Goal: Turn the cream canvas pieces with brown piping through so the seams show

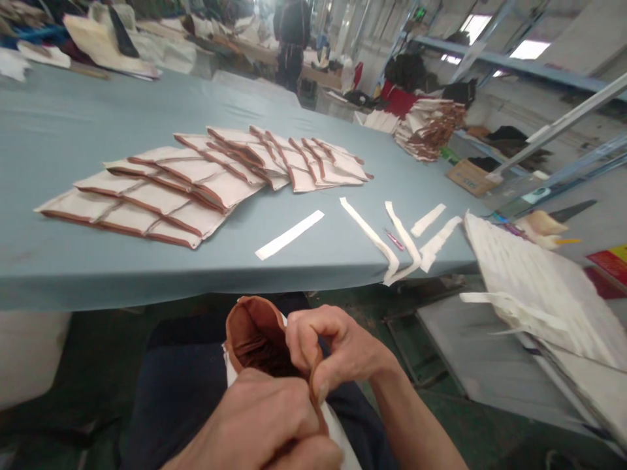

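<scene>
A fabric piece with a brown lining (257, 323) and a white outer side lies over my lap, its mouth gaping upward. My right hand (337, 349) pinches the brown edge on the right side of the opening. Just below and to the left, my left hand (264, 418) is closed on the same edge, its fingertips partly hidden. On the table beyond, white strips lie flat, among them a straight strip (290, 235) and a bent strip (369, 235). A small pink tool (394, 239), its kind unclear, rests between two strips.
Overlapping white pieces with brown edging (166, 189) spread across the blue-green table (73, 267). At the right stands a board covered with white strips (543, 287). A cardboard box (471, 177) and a stacked pile (426, 130) sit farther back. A person (291, 42) stands beyond the table.
</scene>
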A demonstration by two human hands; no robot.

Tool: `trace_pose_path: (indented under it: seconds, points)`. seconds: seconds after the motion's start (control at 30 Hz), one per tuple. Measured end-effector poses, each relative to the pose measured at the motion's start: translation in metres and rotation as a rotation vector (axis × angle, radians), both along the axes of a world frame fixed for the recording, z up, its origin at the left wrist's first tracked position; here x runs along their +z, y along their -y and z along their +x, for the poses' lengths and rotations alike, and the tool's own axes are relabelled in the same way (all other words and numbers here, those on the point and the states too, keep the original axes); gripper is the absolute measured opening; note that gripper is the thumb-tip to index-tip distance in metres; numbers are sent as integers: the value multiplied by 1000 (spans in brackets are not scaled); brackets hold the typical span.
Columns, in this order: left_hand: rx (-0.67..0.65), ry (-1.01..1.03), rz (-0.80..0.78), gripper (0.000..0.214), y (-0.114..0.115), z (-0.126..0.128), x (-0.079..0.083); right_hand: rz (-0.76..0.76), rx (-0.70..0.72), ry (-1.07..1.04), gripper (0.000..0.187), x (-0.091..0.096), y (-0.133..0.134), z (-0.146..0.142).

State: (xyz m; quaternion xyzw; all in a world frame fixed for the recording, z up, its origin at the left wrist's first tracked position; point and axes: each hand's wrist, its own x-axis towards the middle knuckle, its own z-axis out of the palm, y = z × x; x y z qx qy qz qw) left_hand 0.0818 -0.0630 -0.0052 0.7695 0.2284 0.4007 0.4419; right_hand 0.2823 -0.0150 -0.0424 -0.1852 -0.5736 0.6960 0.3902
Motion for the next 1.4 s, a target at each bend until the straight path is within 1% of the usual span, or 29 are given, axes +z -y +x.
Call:
trace_pose_path:
  seconds: [0.07,0.17,0.23,0.3,0.33,0.4,0.5,0.57,0.63,0.7,0.77,0.83,0.9,0.97,1.03,1.1,1.23,1.3,1.4]
  points:
    - [14,28,-100,43,-8,-7,-6,-22,-56,77,56,1,-5,0]
    - [81,-33,-278,53,-20,-25,-22,-88,-122,175,56,-2,-15,-5]
    - [131,-93,-339,57,-25,-38,-34,-111,-130,219,59,-5,-20,-9]
    - [161,-147,-383,52,-26,-50,-42,-120,-117,241,61,-8,-24,-13]
    - [166,-157,-394,48,-27,-54,-44,-125,-104,250,61,-9,-25,-15]
    - [184,-167,-402,40,-27,-58,-42,-140,-84,266,61,-9,-27,-18]
    - [237,-255,-403,37,-31,-55,-30,-149,-74,293,60,-6,-30,-22]
    - [285,-315,-392,37,-34,-51,-23,-129,-85,291,60,-3,-33,-24]
    - [321,-320,-366,37,-37,-49,-20,-86,-104,275,58,-2,-37,-29]
    - [368,-307,-335,38,-38,-50,-23,-4,-145,261,55,-5,-39,-34]
    - [411,-302,-292,40,-38,-53,-31,102,-195,303,45,-13,-41,-38]
    - [453,-311,-239,42,-35,-57,-42,228,-308,468,35,-24,-43,-38]
    - [491,-332,-161,41,-32,-63,-55,325,-476,693,31,-35,-49,-35]
    - [516,-350,-56,39,-29,-67,-66,379,-647,870,26,-44,-59,-30]
    - [539,-356,37,39,-26,-69,-75,402,-726,973,23,-49,-73,-27]
    - [589,-349,114,39,-25,-69,-80,438,-743,1066,22,-51,-89,-28]
    - [672,-355,202,34,-25,-71,-88,508,-689,1226,26,-54,-114,-37]
    - [690,-356,190,34,-25,-72,-92,529,-655,1289,23,-55,-121,-42]
    - [700,-367,135,34,-23,-73,-100,542,-626,1346,10,-58,-124,-47]
